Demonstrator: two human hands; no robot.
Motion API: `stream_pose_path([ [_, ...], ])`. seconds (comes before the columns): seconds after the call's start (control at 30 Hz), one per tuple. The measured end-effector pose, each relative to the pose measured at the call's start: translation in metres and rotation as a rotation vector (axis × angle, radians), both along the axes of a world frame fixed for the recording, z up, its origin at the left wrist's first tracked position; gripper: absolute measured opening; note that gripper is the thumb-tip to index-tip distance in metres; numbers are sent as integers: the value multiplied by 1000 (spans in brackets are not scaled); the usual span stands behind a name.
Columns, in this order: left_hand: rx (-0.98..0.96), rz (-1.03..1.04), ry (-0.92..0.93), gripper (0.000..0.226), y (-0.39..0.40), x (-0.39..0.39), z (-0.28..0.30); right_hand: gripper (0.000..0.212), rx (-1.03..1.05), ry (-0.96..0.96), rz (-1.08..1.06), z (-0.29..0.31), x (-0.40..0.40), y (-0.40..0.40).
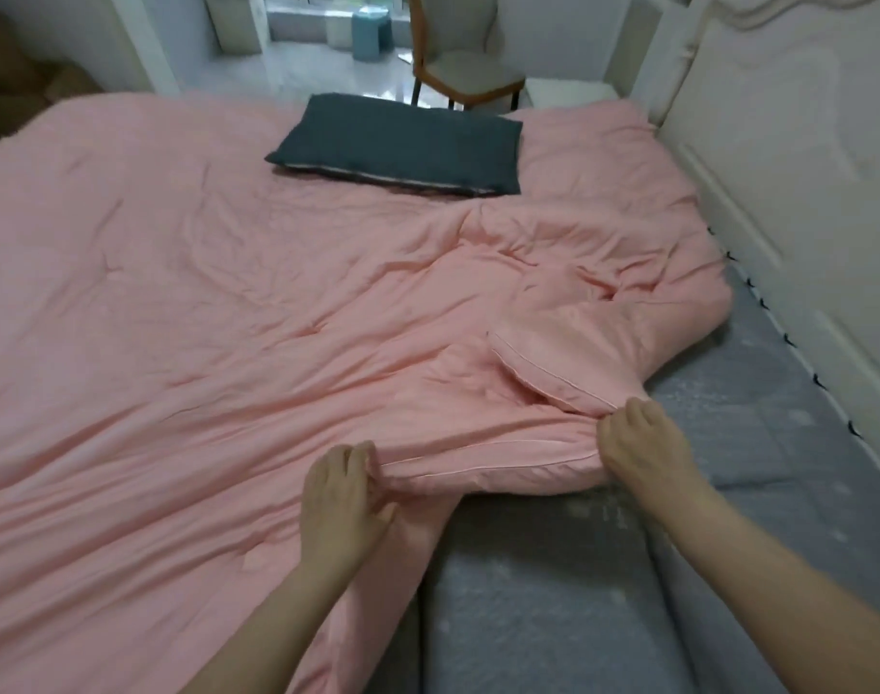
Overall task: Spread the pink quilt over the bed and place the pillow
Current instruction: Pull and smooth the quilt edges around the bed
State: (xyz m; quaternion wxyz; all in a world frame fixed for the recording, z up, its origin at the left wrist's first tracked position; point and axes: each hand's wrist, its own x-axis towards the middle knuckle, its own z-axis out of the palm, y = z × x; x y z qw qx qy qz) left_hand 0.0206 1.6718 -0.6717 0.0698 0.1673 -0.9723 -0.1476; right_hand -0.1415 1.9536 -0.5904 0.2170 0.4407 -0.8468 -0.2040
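Both hands down on the piped edge of the pink quilt point(187, 303), near the lower middle of the view

Left hand point(339, 498) clenched on the hem, fingers point(358, 455) curled over the top of the piping, thumb tucked under the fold, cloth bunched in between

Right hand point(646, 445) gripping the same edge further along, at the spot where the hem turns back on itself; fingers point(628, 410) pressed into the fold, fabric pinched beneath the knuckles

Between the two hands, a taut run of hem, white piping showing along it

Just beyond the right fingers, a flipped-over corner of quilt lying doubled on top, and past that a rumpled heap of pink reaching toward the headboard side

Rest of the quilt spread wide and fairly flat across the left and far parts of the bed, soft creases fanning out from the gripped edge

Grey mattress point(553, 593) bare under and to the right of the hands, uncovered in a strip running along the cream headboard point(788, 157)

Dark grey pillow point(403, 145) lying flat on the quilt at the far side, well apart from both hands, one long edge showing a pale strip

Beyond the bed, a wooden chair point(458, 67) with a pale seat, and a teal bin point(370, 32) by the window
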Motion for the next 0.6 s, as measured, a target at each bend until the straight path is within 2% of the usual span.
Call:
stream_pose_path([
  [0.07,-64,-13,44,89,37,-6,30,24,-42,-37,-8,24,7,50],
  [0.1,-100,-52,43,92,62,-7,44,25,-57,-37,-26,42,16,83],
  [0.17,-129,-128,-17,81,112,-6,67,26,-46,-14,-82,75,34,145],
  [0.27,-73,-353,-66,31,206,9,95,24,-15,13,-234,122,63,243],
  [0.33,-29,-484,-179,30,274,27,111,22,-28,14,-337,143,90,301],
  [0.4,-35,-488,-306,41,329,48,115,25,-46,4,-421,151,120,356],
  [0.47,-34,-539,-309,54,365,71,117,25,-73,-50,-499,153,149,400],
  [0.57,-39,-605,-312,28,386,88,123,5,-149,-56,-597,141,171,434],
  [0.6,-72,-608,-270,27,386,88,119,16,-154,-72,-609,135,173,436],
])
